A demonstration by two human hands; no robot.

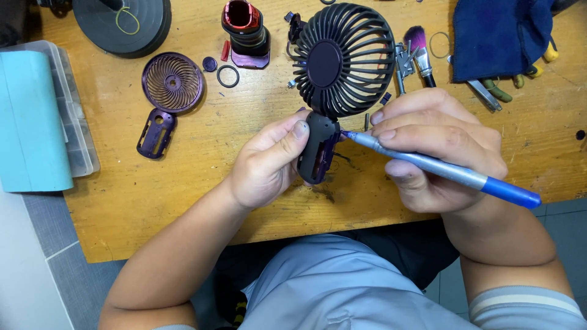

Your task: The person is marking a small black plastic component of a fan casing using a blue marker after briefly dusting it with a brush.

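The dark handheld fan [333, 85] lies over the middle of the wooden table [183, 177], its handle pinched in the left hand [269, 162] with the thumb pressed on the casing. The right hand [437, 146] is closed round a blue screwdriver [440, 170], tip touching the handle's side. Off to the left lie a purple grille [172, 82], a purple shell piece [156, 132] and a black ring [228, 76]; a blue cloth [498, 36] sits at upper right
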